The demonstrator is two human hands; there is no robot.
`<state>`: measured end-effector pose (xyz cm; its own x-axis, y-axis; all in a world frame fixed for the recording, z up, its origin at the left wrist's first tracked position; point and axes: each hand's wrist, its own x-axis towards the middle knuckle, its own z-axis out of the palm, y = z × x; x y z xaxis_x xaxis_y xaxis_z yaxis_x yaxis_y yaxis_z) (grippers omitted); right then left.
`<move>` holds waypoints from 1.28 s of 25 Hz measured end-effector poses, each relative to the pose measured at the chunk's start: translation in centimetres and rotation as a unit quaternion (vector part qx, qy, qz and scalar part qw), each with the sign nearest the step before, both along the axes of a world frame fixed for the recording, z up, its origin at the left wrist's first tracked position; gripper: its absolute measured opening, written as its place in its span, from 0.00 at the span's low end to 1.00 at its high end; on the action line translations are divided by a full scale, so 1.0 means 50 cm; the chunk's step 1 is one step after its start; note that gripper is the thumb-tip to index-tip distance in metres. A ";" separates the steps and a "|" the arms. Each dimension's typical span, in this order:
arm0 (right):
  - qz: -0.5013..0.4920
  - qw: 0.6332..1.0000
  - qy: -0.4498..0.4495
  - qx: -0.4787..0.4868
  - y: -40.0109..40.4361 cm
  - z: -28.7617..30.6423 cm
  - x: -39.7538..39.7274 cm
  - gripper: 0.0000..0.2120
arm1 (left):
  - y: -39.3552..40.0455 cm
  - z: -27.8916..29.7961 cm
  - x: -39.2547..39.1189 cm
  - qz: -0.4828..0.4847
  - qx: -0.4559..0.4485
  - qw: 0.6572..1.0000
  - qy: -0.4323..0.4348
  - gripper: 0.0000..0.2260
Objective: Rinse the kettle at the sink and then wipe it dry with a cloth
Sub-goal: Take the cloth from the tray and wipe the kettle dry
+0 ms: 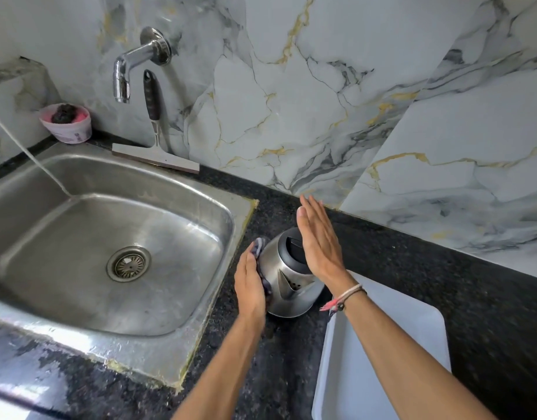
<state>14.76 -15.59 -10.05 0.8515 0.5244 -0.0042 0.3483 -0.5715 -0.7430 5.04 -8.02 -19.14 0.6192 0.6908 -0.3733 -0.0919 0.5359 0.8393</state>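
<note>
A grey-white marble-patterned tiled wall [337, 95] with gold veins fills the far side, and below it a dark speckled granite countertop [412, 268] runs from left to right. Set into the counter on the left is a large rectangular stainless-steel sink [79, 225] with a round drain at its middle, a chrome wall tap [131, 68] over its far edge; no water runs from the tap. On the near right a flat white plastic tray [382, 353] lies on the counter. Just right of the sink's right rim stands the rounded stainless-steel kettle [291, 277] with a dark lid, upright on the granite, its spout turned toward the near side. The left hand [250, 286] is pressed flat against the kettle's left flank, closed over a crumpled dark purple-grey cloth [259, 253] that sits between palm and metal. The right hand [318, 241] hovers open over the kettle's lid and right side, fingers straight and together, holding nothing; whether it touches the lid I cannot tell. The kettle lies between the two hands, so the wiping looks to be under way, and the right hand is nearer to steady the body while the cloth travels round the left wall. A squeegee [153, 131] and a small pink tub [67, 122] sit at the far edge.
</note>
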 end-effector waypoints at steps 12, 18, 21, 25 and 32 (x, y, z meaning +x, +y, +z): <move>-0.009 0.998 0.023 0.051 -0.005 0.003 -0.003 0.28 | 0.082 0.103 0.055 -0.209 0.087 0.972 0.067 0.15; -0.043 0.995 0.035 0.084 -0.006 0.011 -0.012 0.28 | 0.004 0.051 -0.042 -0.005 0.003 0.997 0.082 0.12; -0.099 0.969 0.107 0.197 -0.010 0.021 -0.007 0.26 | -0.006 0.123 -0.056 -0.006 0.117 0.993 0.009 0.12; -0.222 0.885 0.163 0.375 -0.060 0.046 -0.006 0.28 | -0.020 0.251 0.003 -0.140 0.403 0.904 -0.013 0.15; -0.294 0.923 0.038 0.245 -0.122 0.055 -0.089 0.21 | 0.059 0.270 -0.008 -0.194 0.305 0.931 -0.042 0.17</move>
